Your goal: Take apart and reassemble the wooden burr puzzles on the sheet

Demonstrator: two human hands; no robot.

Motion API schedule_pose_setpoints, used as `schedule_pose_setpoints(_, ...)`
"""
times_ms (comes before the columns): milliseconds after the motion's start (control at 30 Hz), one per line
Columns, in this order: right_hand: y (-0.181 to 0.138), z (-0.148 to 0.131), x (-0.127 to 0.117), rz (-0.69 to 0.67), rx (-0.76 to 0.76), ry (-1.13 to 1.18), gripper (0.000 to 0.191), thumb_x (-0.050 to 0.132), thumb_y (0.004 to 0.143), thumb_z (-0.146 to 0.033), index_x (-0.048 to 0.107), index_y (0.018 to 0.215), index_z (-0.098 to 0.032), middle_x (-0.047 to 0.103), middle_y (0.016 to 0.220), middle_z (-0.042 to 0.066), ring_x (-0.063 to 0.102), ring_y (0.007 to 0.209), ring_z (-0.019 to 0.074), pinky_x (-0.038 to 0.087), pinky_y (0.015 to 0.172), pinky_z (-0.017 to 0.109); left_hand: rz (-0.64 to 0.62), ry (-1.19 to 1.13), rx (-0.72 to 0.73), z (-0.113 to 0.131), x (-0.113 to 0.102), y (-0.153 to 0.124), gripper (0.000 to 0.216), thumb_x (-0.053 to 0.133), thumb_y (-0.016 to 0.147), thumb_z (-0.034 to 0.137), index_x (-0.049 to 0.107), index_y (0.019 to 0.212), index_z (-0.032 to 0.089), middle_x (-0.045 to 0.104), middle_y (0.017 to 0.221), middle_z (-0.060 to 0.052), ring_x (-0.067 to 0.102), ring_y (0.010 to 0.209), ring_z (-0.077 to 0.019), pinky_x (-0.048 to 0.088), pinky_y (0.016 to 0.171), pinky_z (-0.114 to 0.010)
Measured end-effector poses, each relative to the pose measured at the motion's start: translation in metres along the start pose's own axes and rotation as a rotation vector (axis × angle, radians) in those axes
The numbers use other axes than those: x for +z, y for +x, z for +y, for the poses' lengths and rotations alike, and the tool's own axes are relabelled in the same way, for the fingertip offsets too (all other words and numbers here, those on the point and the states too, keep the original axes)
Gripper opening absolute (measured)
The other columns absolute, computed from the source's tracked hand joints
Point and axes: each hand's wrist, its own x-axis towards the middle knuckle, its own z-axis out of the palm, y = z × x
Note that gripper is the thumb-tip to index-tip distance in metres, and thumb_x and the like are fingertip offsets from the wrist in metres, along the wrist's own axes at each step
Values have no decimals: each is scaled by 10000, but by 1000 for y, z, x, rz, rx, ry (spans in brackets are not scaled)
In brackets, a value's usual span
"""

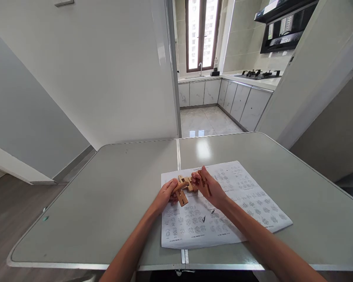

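A small wooden interlocking puzzle (184, 188) made of notched light-brown bars is held just above a printed sheet (241, 203). My left hand (165, 194) grips its left side, fingers curled round the bars, with one bar sticking down toward me. My right hand (207, 188) pinches the puzzle's right side and holds another wooden bar (206, 187) against its palm. Both hands meet over the upper left part of the sheet.
The white sheet shows rows of small diagrams and lies on a grey-green folding table (106, 203) with a metal seam down the middle. Beyond the table's far edge, a doorway opens to a kitchen (223, 94) with cabinets and a stove.
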Motion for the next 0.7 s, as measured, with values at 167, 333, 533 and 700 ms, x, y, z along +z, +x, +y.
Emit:
schedule_pose_setpoints(167, -4, 0, -1, 54, -44, -76, 525, 640, 876, -708, 465, 699, -246, 365, 723, -16, 371, 643, 167, 434, 646, 305, 16, 9, 6, 1, 1, 0, 531, 659, 845, 680, 441, 777, 201, 426, 632, 68, 335, 491, -63, 264, 454, -201)
schedule_pose_setpoints(333, -6, -1, 0, -1, -24, -62, 439, 674, 873, -676, 628, 833, -242, 397, 683, -35, 393, 626, 143, 390, 594, 276, 20, 2, 2, 1, 1, 1, 537, 653, 843, 691, 441, 786, 201, 414, 633, 71, 323, 486, -62, 248, 448, -203)
schedule_pose_setpoints(533, -5, 3, -1, 47, 17, -82, 438, 769, 810, -637, 684, 918, -221, 418, 667, -51, 380, 603, 113, 341, 532, 243, 17, -5, 18, -2, -2, 3, 538, 629, 864, 691, 438, 769, 197, 404, 621, 70, 307, 484, -63, 233, 456, -211)
schedule_pose_setpoints(700, -5, 1, 2, 57, 100, -60, 474, 746, 821, -650, 718, 965, -199, 486, 697, -49, 359, 520, 75, 235, 429, 236, -5, -16, 15, -1, -2, 2, 528, 619, 881, 682, 442, 776, 195, 396, 622, 74, 306, 490, -65, 247, 467, -217)
